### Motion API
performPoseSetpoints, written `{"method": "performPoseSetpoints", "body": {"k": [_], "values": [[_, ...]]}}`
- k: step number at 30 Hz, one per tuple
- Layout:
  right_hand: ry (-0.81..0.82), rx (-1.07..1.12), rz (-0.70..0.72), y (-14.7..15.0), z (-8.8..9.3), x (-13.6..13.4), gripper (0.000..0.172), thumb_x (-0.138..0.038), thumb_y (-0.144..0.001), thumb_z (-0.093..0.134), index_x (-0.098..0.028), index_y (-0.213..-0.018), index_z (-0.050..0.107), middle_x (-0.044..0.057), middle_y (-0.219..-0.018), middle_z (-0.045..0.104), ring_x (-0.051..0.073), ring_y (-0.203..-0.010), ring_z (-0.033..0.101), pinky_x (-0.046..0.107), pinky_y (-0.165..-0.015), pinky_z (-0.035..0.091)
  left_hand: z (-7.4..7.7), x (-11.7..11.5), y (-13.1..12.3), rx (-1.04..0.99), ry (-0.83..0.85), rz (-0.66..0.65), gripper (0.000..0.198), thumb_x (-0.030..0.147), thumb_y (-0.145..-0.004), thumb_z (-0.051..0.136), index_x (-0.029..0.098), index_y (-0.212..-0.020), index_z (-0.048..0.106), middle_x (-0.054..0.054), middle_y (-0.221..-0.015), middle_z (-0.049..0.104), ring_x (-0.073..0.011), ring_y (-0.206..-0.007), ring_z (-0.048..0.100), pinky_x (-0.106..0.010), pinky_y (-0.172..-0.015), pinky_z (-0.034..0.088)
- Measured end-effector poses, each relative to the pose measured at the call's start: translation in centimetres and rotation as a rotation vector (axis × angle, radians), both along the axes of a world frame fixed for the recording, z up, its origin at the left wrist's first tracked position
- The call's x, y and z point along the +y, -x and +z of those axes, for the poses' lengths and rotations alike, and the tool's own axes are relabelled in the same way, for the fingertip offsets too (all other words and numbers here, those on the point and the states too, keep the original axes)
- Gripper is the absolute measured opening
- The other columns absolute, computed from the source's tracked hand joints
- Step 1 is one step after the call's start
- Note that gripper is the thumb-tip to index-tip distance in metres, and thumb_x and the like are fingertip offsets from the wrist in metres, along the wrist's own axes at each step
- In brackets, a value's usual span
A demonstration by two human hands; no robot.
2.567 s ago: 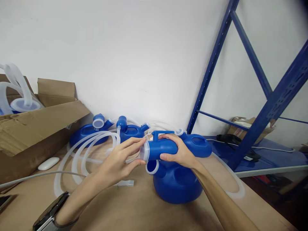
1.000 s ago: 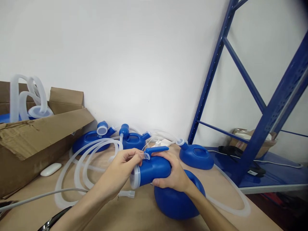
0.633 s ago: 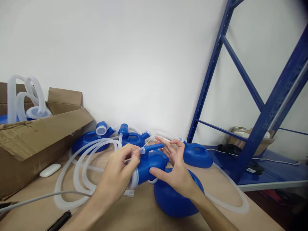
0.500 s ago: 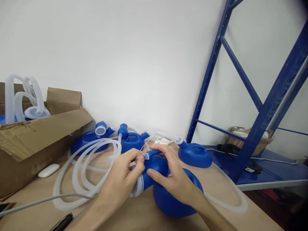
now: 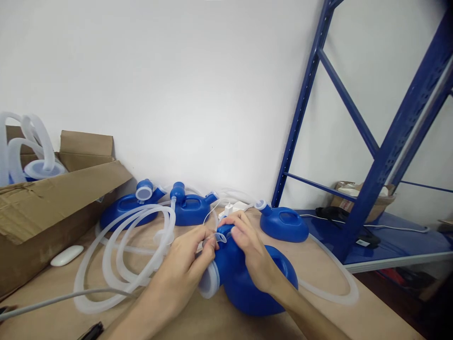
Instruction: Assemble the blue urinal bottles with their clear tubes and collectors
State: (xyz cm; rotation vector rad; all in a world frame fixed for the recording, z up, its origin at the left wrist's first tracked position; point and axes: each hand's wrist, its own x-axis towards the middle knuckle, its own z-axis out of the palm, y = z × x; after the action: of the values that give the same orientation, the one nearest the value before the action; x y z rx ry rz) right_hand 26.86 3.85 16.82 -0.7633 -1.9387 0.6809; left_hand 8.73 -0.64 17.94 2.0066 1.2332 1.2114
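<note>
My left hand pinches a clear, soft plastic tube end between thumb and fingers. Right beside it, my right hand curls over a blue urinal head whose white cap faces down and to the left. The tube end lies close against the head's narrow spout; whether it is fitted on I cannot tell, as fingers cover part of it. Under my right hand and forearm rests a blue urinal bottle with a loop handle.
Coils of translucent hose lie on the left. More blue urinal bottles line the wall, one standing to the right. A cardboard box with hoses, a white mouse, a grey cable and a blue rack surround the table.
The blue head has turned, and its white cap shows more toward me. My right thumb and fingers have drawn in near the spout. The tube end has shifted slightly right and down.
</note>
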Motion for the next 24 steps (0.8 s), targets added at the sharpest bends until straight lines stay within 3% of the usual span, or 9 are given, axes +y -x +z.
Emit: {"method": "performPoseSetpoints", "body": {"k": [3, 7, 11, 15, 24], "values": [[-0.025, 0.016, 0.026, 0.0, -0.2, 0.1, 0.038, -0.058, -0.099, 0.047, -0.024, -0.107, 0.063, 0.005, -0.108, 0.057, 0.023, -0.104, 0.058, 0.035, -0.094, 0.047, 0.0, 0.0, 0.0, 0.002, 0.017, 0.009, 0.035, 0.047, -0.096, 0.042, 0.023, -0.074, 0.054, -0.003, -0.078, 0.065, -0.0225, -0.083, 0.063, -0.029, -0.068, 0.045], [-0.062, 0.027, -0.017, 0.2, -0.2, -0.1, 0.023, -0.045, -0.099, 0.051, -0.024, -0.101, 0.062, 0.004, -0.103, 0.057, 0.021, -0.101, 0.057, 0.034, -0.094, 0.047, 0.0, -0.1, 0.0, 0.003, 0.032, 0.011, 0.034, 0.046, -0.095, 0.042, 0.023, -0.076, 0.057, -0.003, -0.079, 0.065, -0.0226, -0.083, 0.063, -0.030, -0.068, 0.044], [-0.118, 0.029, -0.063, 0.4, -0.2, -0.2, 0.018, -0.040, -0.099, 0.053, -0.025, -0.099, 0.063, 0.003, -0.101, 0.056, 0.021, -0.099, 0.057, 0.033, -0.092, 0.047, -0.1, -0.3, 0.0, -0.016, 0.021, 0.034, 0.032, 0.043, -0.097, 0.041, 0.022, -0.080, 0.058, -0.003, -0.085, 0.067, -0.0210, -0.082, 0.062, -0.030, -0.071, 0.045], [-0.201, 0.025, -0.133, 0.5, -0.5, 0.0, 0.014, -0.037, -0.097, 0.055, -0.025, -0.099, 0.063, 0.004, -0.100, 0.054, 0.021, -0.096, 0.056, 0.033, -0.088, 0.048, -0.4, -0.1, 0.0, -0.025, 0.001, 0.062, 0.033, 0.045, -0.098, 0.043, 0.022, -0.083, 0.061, -0.001, -0.079, 0.064, -0.0205, -0.080, 0.062, -0.031, -0.073, 0.046], [-0.545, -0.085, -0.272, 0.5, -0.8, 0.0, 0.008, -0.028, -0.096, 0.051, -0.024, -0.100, 0.057, 0.003, -0.095, 0.053, 0.022, -0.091, 0.054, 0.037, -0.080, 0.047, -1.9, 0.3, 0.0, 0.064, -0.354, 0.172, 0.027, 0.030, -0.102, 0.048, 0.021, -0.081, 0.062, 0.003, -0.072, 0.061, -0.0121, -0.061, 0.056, -0.024, -0.060, 0.042]]}}
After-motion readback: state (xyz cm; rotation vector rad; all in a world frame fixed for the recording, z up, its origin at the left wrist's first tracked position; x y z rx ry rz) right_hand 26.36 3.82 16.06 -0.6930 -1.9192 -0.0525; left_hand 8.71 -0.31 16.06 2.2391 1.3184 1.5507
